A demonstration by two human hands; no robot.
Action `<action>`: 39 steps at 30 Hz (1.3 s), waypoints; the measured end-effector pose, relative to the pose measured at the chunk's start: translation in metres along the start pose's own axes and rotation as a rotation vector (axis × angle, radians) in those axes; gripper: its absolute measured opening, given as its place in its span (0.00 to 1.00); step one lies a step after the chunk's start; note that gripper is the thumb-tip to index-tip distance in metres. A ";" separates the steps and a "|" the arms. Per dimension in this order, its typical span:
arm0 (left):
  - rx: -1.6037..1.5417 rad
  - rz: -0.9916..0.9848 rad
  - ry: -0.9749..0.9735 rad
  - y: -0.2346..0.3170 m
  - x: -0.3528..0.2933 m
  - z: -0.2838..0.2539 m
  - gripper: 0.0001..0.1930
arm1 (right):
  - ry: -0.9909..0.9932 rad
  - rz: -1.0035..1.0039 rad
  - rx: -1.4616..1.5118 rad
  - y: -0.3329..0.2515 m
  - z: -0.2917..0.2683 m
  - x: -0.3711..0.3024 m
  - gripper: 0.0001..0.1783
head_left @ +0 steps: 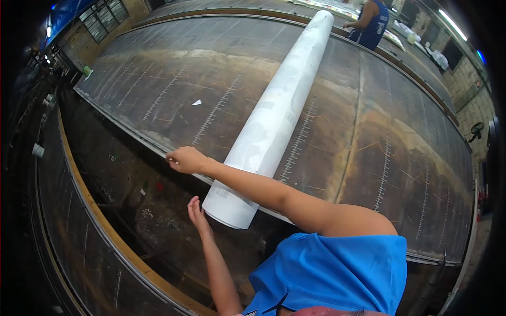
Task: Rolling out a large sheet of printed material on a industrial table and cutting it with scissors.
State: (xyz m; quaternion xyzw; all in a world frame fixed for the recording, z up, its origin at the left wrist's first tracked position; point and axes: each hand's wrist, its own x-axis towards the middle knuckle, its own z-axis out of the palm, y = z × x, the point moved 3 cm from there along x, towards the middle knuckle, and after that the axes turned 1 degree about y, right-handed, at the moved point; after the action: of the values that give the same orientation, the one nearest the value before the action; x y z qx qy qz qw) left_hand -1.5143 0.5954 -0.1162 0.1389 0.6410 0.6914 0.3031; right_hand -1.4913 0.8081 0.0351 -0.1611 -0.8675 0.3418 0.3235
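A long white roll [271, 113] of sheet material, faintly printed, lies across a wide dark table [337, 131]. Its near end juts out past the table's front edge. My right arm reaches leftward over the roll. At the table edge, left of the roll, my right hand [187, 159] is closed; a small pale bit shows at its fingers, too small to name. Lower down, my left hand [200, 215] is beside the roll's near end with its fingers stretched upward. Whether those fingers touch the roll, I cannot tell.
Ruled marks run in rows across the tabletop, where a white scrap [196, 102] lies. A second table [84, 231] with a yellowish edge curves along the left, beyond a littered floor gap [153, 205]. At the far side stands a person [373, 23] in dark blue.
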 end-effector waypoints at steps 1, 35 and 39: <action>-0.008 0.079 -0.058 0.016 -0.009 -0.001 0.13 | 0.023 -0.002 0.048 -0.003 -0.001 -0.008 0.12; 0.371 0.529 -0.019 0.117 0.336 -0.073 0.18 | 0.071 -0.014 -0.100 0.064 0.177 0.304 0.11; 0.774 0.841 -0.154 0.147 0.308 -0.046 0.21 | -0.011 0.048 -0.171 0.077 0.159 0.248 0.11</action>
State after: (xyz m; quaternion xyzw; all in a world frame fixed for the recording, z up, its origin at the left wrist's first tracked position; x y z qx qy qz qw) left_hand -1.8157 0.7431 -0.0405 0.5326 0.7129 0.4554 -0.0247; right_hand -1.7768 0.9092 0.0042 -0.2069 -0.8912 0.2750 0.2955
